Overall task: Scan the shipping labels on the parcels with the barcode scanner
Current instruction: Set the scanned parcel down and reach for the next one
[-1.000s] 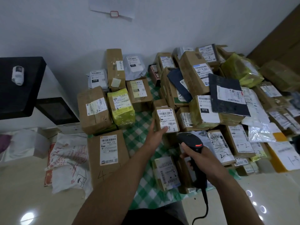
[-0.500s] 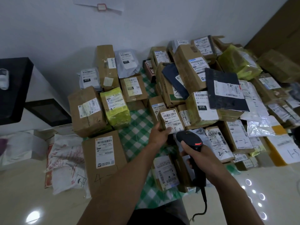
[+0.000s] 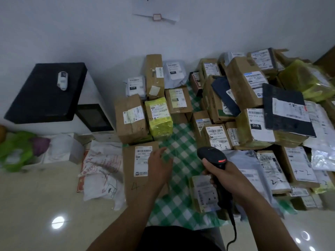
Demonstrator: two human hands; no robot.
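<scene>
Currently: right grip (image 3: 226,176) clasps barcode scanner (image 3: 212,155), five o'clock; left grip (image 3: 159,165) released, fingers relaxed, over labelled brown carton (image 3: 129,196), seven o'clock.

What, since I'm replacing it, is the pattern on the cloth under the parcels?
The cloth is green-and-white checked, best seen in the head view.

We see matt brown cardboard parcels (image 3: 126,132) bearing white paper labels (image 3: 143,161), a green-checked cloth (image 3: 181,142), glossy cream floor tiles (image 3: 36,205) lower left, a matt black plastic scanner (image 3: 211,154).
</scene>
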